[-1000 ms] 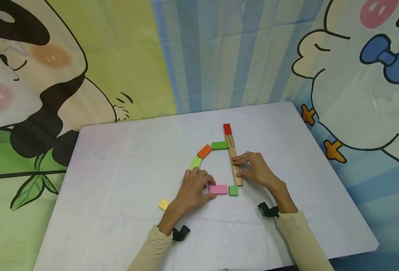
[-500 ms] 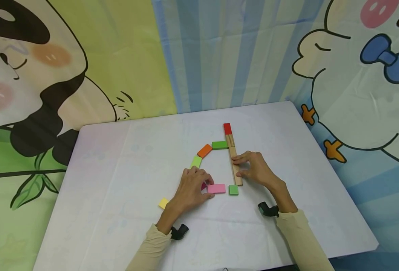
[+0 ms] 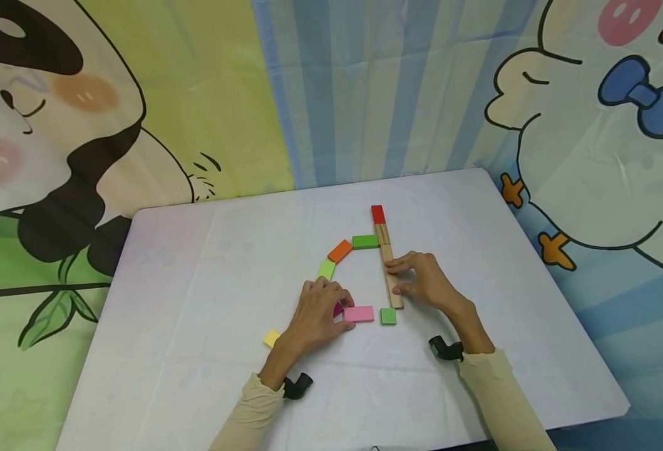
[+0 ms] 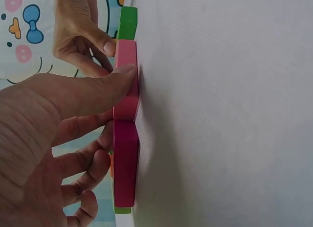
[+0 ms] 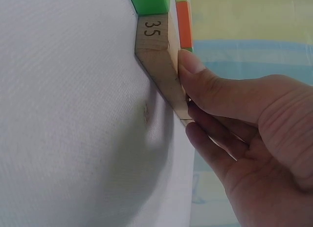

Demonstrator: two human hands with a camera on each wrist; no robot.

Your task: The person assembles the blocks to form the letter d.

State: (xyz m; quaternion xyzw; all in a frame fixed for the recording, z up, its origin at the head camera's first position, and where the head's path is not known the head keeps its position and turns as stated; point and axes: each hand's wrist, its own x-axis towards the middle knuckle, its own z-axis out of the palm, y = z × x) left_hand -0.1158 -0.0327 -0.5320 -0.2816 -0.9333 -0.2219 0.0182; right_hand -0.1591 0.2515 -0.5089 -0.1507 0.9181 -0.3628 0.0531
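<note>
My left hand point(image 3: 320, 313) pinches a pink block point(image 3: 360, 314) flat on the table, thumb on its near side and a finger behind it. In the left wrist view, a magenta block point(image 4: 126, 163) meets the pink one's end under my curled fingers. A small green block point(image 3: 388, 316) lies to the pink block's right, across a narrow gap. My right hand point(image 3: 427, 282) rests its thumb and fingertips on a long wooden block point(image 3: 389, 275). That block's end, marked 35 point(image 5: 152, 32), faces the green block.
Beyond the long block lie a shorter wooden piece point(image 3: 382, 234) and a red block point(image 3: 378, 215). Green point(image 3: 365, 242), orange point(image 3: 340, 251) and lime point(image 3: 326, 269) blocks curve down to my left hand. A yellow block point(image 3: 272, 338) sits left of my left wrist on the white table point(image 3: 207, 269).
My left hand and the pink block have slid slightly left, widening the gap to the small green block. More of the magenta block shows. My right hand has stayed in place.
</note>
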